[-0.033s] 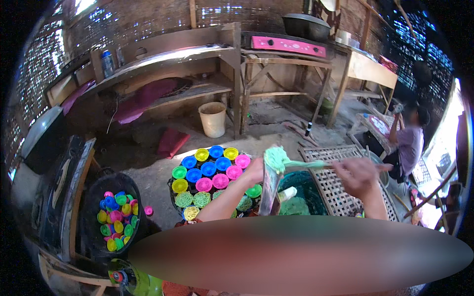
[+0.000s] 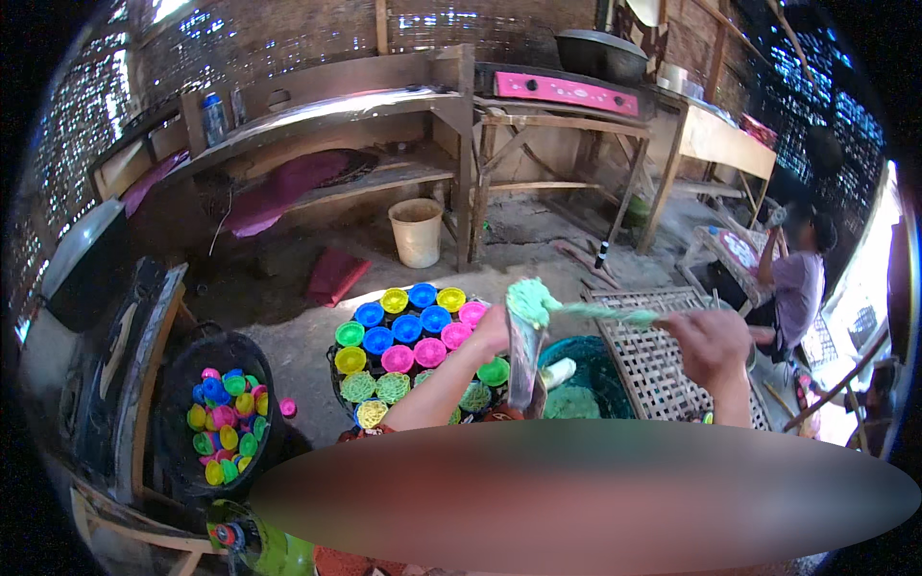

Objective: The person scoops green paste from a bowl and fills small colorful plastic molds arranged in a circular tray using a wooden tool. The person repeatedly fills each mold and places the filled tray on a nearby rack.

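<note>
My left hand [image 2: 494,331] is closed around a narrow, upright, boxy press [image 2: 524,370]; the press hides part of its fingers. Soft green dough [image 2: 530,301] is heaped on the press's top end. My right hand [image 2: 713,348] grips a thin stick [image 2: 619,314], smeared green, whose far end touches this dough. Beneath the hands, a teal tub [image 2: 619,374] holds more green dough [image 2: 571,403] and a whitish cylinder [image 2: 559,372]. Left of the press stand rows of small cups [image 2: 406,329] in blue, pink, yellow and green. Lacy green strands [image 2: 392,387] cover several nearer cups.
A black basin [image 2: 171,422] of coloured cups is at my left, beside a green gas cylinder [image 2: 279,542]. A woven rack [image 2: 663,374] lies right of the tub. Farther off are a pale bucket [image 2: 416,235], a pink-fronted stove [image 2: 567,91] and a seated person [image 2: 799,283].
My right hand has shifted slightly right and down with the stick. The press and the dough on it sit slightly left and higher in the picture.
</note>
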Available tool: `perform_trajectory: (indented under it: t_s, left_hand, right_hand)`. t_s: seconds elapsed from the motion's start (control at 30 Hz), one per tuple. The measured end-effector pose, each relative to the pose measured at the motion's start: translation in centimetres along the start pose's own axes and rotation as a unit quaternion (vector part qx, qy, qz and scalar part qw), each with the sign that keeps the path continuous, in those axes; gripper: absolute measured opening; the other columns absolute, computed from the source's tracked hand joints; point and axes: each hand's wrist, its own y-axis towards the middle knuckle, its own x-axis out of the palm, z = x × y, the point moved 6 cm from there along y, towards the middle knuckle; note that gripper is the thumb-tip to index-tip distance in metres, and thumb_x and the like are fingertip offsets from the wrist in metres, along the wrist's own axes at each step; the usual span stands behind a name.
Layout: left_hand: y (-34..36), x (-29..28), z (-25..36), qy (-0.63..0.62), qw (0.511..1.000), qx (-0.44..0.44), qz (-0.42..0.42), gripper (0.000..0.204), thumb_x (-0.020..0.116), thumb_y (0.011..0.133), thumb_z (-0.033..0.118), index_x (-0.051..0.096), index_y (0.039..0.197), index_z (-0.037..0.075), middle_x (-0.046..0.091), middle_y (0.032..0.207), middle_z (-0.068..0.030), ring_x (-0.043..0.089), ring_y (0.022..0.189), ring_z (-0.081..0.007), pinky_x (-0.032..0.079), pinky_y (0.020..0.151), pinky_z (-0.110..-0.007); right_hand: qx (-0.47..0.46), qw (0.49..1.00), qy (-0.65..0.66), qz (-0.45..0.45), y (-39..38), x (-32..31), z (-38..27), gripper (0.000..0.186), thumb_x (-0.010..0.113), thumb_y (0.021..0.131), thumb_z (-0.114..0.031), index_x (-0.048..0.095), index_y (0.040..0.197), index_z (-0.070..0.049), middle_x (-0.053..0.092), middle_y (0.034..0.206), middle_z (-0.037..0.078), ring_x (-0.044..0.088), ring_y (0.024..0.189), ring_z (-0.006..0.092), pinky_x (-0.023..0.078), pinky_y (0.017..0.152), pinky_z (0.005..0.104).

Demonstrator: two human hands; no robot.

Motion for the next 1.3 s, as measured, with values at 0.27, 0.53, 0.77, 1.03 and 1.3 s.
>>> perform_trajectory:
  t_s: [0.27,0.53,0.77,1.03,1.3]
  left_hand:
    - [0.2,3.6,6.5,0.248,0.947,0.125,0.164,0.037,0.067,0.069,0.033,0.065,0.100,0.013,0.060,0.105,-0.0163,0.059,0.094,-0.0347,0.047,0.080,-0.041]
    - [1.3,-1.2,2.8,0.197,0.964,-0.001,0.180,0.035,0.064,0.070,0.036,0.064,0.096,0.011,0.063,0.093,-0.0171,0.059,0.090,-0.0364,0.047,0.078,-0.042]
    - [3.1,2.1,-0.2,0.231,0.957,0.068,0.160,0.035,0.060,0.074,0.034,0.064,0.098,0.010,0.064,0.095,-0.0194,0.060,0.091,-0.0366,0.048,0.077,-0.042]
    - [3.1,1.0,-1.8,0.149,0.985,-0.003,0.085,0.036,0.060,0.072,0.037,0.065,0.095,0.009,0.064,0.094,-0.0194,0.061,0.089,-0.0352,0.048,0.075,-0.040]
    - [4.4,1.6,-3.0,0.127,0.990,0.008,0.058,0.038,0.066,0.070,0.038,0.066,0.093,0.009,0.065,0.092,-0.0171,0.062,0.085,-0.0330,0.049,0.074,-0.040]
  right_hand:
    - [0.502,0.530,0.682,0.044,-8.0,15.1,-3.9,0.012,0.066,0.082,-0.011,0.062,0.090,-0.003,0.059,0.075,-0.003,0.048,0.063,0.0032,0.037,0.057,0.0162]
    - [0.526,0.717,0.458,0.015,-11.7,11.8,0.4,0.013,0.067,0.080,-0.008,0.063,0.088,0.001,0.065,0.075,0.004,0.061,0.067,0.0096,0.048,0.062,0.0217]
    - [0.281,0.935,0.195,0.094,-6.5,10.0,-2.7,0.018,0.073,0.068,-0.008,0.064,0.084,-0.007,0.059,0.064,0.008,0.058,0.054,0.0228,0.043,0.048,0.0320]
    - [0.453,0.713,0.533,0.052,-8.5,13.6,-1.4,0.015,0.069,0.079,-0.010,0.064,0.088,0.001,0.067,0.082,0.007,0.061,0.073,0.0088,0.049,0.066,0.0225]
    - [0.313,0.908,0.276,0.030,-6.8,11.3,-3.9,0.016,0.071,0.072,-0.009,0.065,0.086,-0.004,0.062,0.068,0.008,0.061,0.059,0.0202,0.046,0.053,0.0293]
